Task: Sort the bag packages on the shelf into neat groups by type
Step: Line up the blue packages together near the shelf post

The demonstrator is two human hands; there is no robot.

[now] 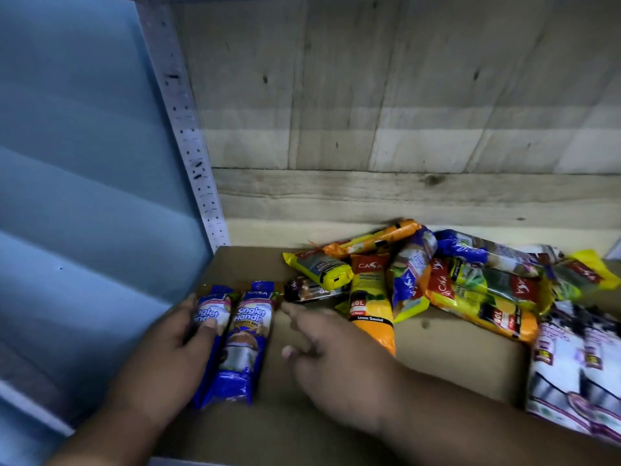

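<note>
- Shelf (336, 415): flat brown board, lower half of frame; rough plank wall behind.
- Mixed pile (437, 274), centre right: glossy, crinkled orange, yellow and blue bags, jumbled.
- Your right hand (336, 361): fingers spread, empty, nearer the pile; dark packet (312, 290) lies crosswise just beyond its fingertips.
- Your left hand (168, 344): flat, steadying two blue packets (240, 344), long axes pointing away from you, lower left.

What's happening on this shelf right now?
A person is sorting bag packages on a cardboard-lined shelf. The left hand rests on the leftmost of two blue packages lying side by side. The right hand, fingers open and holding nothing, reaches toward a small dark package. A mixed pile of orange, yellow and blue packages lies unsorted behind, with white packages at the right.
</note>
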